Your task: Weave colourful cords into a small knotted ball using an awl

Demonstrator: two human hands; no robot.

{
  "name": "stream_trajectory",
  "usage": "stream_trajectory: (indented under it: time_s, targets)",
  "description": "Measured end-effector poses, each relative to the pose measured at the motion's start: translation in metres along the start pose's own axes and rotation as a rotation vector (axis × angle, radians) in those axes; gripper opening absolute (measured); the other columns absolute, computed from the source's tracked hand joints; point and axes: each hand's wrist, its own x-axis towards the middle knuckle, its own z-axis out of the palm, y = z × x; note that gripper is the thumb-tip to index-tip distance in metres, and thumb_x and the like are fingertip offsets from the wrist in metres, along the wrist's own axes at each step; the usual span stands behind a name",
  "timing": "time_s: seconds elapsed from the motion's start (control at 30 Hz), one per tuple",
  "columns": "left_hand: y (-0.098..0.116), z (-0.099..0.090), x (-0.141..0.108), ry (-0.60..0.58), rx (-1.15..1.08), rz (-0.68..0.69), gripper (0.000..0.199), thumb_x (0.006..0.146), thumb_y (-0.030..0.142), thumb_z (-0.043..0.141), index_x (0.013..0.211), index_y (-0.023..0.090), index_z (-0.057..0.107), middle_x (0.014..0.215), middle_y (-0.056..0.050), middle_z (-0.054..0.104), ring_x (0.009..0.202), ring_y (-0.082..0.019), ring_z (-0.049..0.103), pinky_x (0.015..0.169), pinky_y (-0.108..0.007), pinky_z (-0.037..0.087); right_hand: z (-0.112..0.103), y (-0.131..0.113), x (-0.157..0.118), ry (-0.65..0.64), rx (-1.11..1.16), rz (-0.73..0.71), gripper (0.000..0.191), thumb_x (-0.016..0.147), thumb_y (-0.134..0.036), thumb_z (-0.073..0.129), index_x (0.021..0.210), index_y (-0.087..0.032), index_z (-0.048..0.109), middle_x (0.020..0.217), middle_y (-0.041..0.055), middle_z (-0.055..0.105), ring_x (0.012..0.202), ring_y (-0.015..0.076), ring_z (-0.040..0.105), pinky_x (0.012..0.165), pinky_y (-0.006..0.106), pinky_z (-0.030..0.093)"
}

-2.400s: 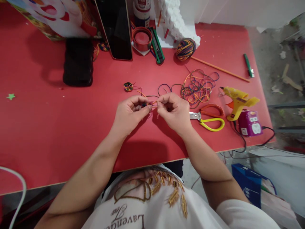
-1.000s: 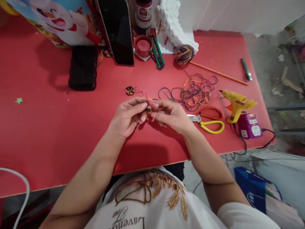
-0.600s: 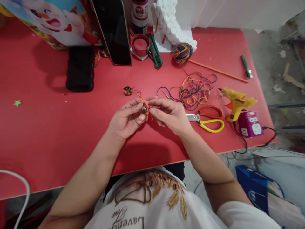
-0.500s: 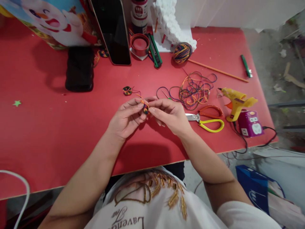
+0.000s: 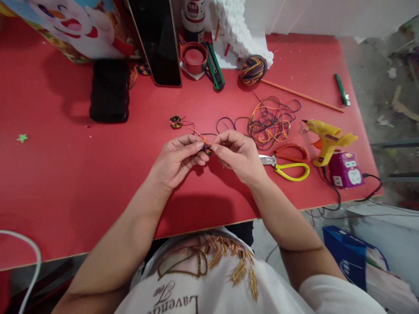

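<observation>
Between thumb and fingers, my left hand (image 5: pixel 178 159) pinches a small round piece of multicoloured yarn work (image 5: pixel 207 150), partly covered by the fingertips. My right hand (image 5: pixel 240 155) is closed at its right edge, thumb and forefinger together on an orange yarn strand (image 5: pixel 208 142). A second round yarn piece (image 5: pixel 176 122) with loose ends lies on the table just beyond my left hand. Past my right hand spreads a tangle of the same yarn (image 5: pixel 270 124). Scissors (image 5: pixel 292 172) with one red and one yellow handle lie beside my right wrist.
A yellow glue gun (image 5: pixel 327 137) stands by a purple power socket box (image 5: pixel 346 169) at the right. Along the back are a yarn ball (image 5: pixel 253 69), an orange stick (image 5: pixel 303 94), a green cutter (image 5: pixel 214 65), a red tape roll (image 5: pixel 194 57) and a phone (image 5: pixel 159 41).
My hands have shifted slightly right with the yarn piece. It has turned, and an orange strand now shows stretched between my fingertips.
</observation>
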Motion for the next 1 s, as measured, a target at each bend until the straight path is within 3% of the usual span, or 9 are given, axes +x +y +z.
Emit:
stream_trajectory:
  time_s: [0.1, 0.3, 0.43, 0.6, 0.73, 1.0]
  targets:
    - [0.000, 0.000, 0.000, -0.018, 0.001, -0.022, 0.016, 0.073, 0.011, 0.089, 0.084, 0.013, 0.077, 0.068, -0.002, 0.077, 0.052, -0.012, 0.072, 0.050, -0.016, 0.059, -0.001, 0.000, 0.000, 0.013, -0.049, -0.003, 0.018, 0.088, -0.031, 0.080, 0.085, -0.017, 0.068, 0.076, -0.0017, 0.066, 0.065, 0.0084, 0.057, 0.052, 0.020, 0.039]
    - [-0.002, 0.001, -0.002, -0.105, 0.037, 0.014, 0.033, 0.077, 0.014, 0.088, 0.110, 0.016, 0.082, 0.081, -0.002, 0.080, 0.056, -0.013, 0.075, 0.052, -0.020, 0.063, -0.004, 0.002, 0.001, 0.019, -0.117, 0.008, 0.013, 0.087, -0.027, 0.077, 0.085, -0.017, 0.069, 0.076, -0.0018, 0.065, 0.065, 0.0084, 0.054, 0.054, 0.022, 0.037]
    - [-0.004, -0.001, -0.002, -0.081, 0.086, 0.050, 0.020, 0.083, 0.022, 0.088, 0.102, 0.016, 0.085, 0.074, -0.002, 0.079, 0.054, -0.013, 0.074, 0.050, -0.018, 0.061, -0.004, 0.003, 0.001, 0.009, -0.127, 0.004, 0.013, 0.087, -0.027, 0.076, 0.083, -0.018, 0.068, 0.077, -0.0016, 0.066, 0.067, 0.0093, 0.056, 0.056, 0.023, 0.039]
    - [-0.006, -0.006, -0.002, -0.022, 0.195, 0.108, 0.015, 0.087, 0.027, 0.085, 0.098, 0.016, 0.085, 0.070, -0.002, 0.078, 0.042, -0.010, 0.063, 0.036, -0.016, 0.048, -0.005, 0.000, 0.002, -0.003, -0.125, -0.034, 0.016, 0.087, -0.029, 0.079, 0.085, -0.018, 0.069, 0.074, -0.0027, 0.067, 0.061, 0.0081, 0.053, 0.057, 0.024, 0.041]
    - [-0.005, -0.005, -0.002, 0.012, 0.228, 0.157, 0.011, 0.084, 0.027, 0.084, 0.090, 0.017, 0.083, 0.066, -0.002, 0.075, 0.044, -0.011, 0.065, 0.040, -0.017, 0.050, -0.005, -0.006, 0.001, 0.001, -0.182, -0.047, 0.015, 0.087, -0.029, 0.078, 0.083, -0.018, 0.069, 0.072, -0.0027, 0.067, 0.056, 0.0074, 0.052, 0.055, 0.024, 0.040]
    - [-0.002, 0.007, -0.009, 0.071, 0.315, 0.229, 0.021, 0.088, 0.035, 0.084, 0.100, 0.017, 0.082, 0.073, -0.002, 0.078, 0.043, -0.012, 0.065, 0.038, -0.021, 0.049, -0.007, -0.007, -0.001, -0.034, -0.219, -0.054, 0.006, 0.082, -0.020, 0.073, 0.079, -0.019, 0.068, 0.069, -0.0033, 0.066, 0.058, 0.0090, 0.055, 0.055, 0.024, 0.042]
